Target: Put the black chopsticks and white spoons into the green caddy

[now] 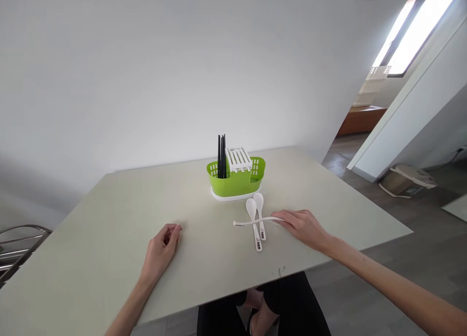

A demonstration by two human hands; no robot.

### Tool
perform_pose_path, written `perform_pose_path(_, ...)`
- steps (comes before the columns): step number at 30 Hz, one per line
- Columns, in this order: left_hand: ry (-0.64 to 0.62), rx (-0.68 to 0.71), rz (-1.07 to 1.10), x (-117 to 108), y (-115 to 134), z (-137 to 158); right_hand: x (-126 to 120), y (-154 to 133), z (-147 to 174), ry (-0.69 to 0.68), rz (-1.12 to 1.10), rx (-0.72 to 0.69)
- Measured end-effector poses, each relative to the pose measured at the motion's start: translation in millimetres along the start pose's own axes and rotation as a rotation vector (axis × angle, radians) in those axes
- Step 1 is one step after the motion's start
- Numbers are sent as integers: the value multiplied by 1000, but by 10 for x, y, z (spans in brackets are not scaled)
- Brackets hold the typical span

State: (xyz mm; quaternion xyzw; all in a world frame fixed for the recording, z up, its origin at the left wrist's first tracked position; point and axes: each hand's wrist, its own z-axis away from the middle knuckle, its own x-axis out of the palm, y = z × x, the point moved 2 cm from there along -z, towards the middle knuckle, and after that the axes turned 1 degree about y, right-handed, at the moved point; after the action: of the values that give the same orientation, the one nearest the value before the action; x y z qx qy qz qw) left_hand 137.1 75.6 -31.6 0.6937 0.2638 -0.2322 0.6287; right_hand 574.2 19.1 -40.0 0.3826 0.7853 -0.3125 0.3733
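Observation:
My right hand is closed on the bowl end of a white spoon. Its handle points left, across two other white spoons. Those two lie side by side on the table: the left spoon and the right spoon, bowls toward the wall and printed handle ends toward me. My left hand rests on the table with its fingers loosely curled and nothing visible in them. Beyond the spoons stands a green utensil holder on a white base. Several black chopsticks stand upright in its left compartment.
A white slotted rack tops the holder's middle. The pale table meets a white wall at the back. Left of the table is a metal rack. A beige appliance sits on the floor at right.

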Motion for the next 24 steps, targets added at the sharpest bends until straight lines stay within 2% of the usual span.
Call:
perform_pose_path(4, 7, 24, -19, 1, 29, 13, -322, -217, -295, 29, -158, 156)
perform_pose_path(7, 8, 50, -34, -8, 61, 28, -567, -409, -645, 128, -191, 187)
perform_pose_path(10, 4, 61, -53, -16, 76, 39, -781, -557, -1087, 186, -67, 151)
perform_pose_path(12, 3, 62, -63, -15, 74, 44, -888, -628, -1409, 158, 89, 153)
perform_pose_path(15, 6, 71, -66, -2, 54, 47, -956, -729, -1863, 43, 321, 144)
perform_pose_path(18, 15, 82, -71, 17, 12, 46, -888, -834, -2205, -143, 471, 124)
perform_pose_path(21, 22, 88, -72, 31, -34, 45, -736, -947, -2406, -334, 533, 82)
perform_pose_path(24, 23, 92, -69, 37, -52, 51, -579, -1050, -2521, -455, 531, 42)
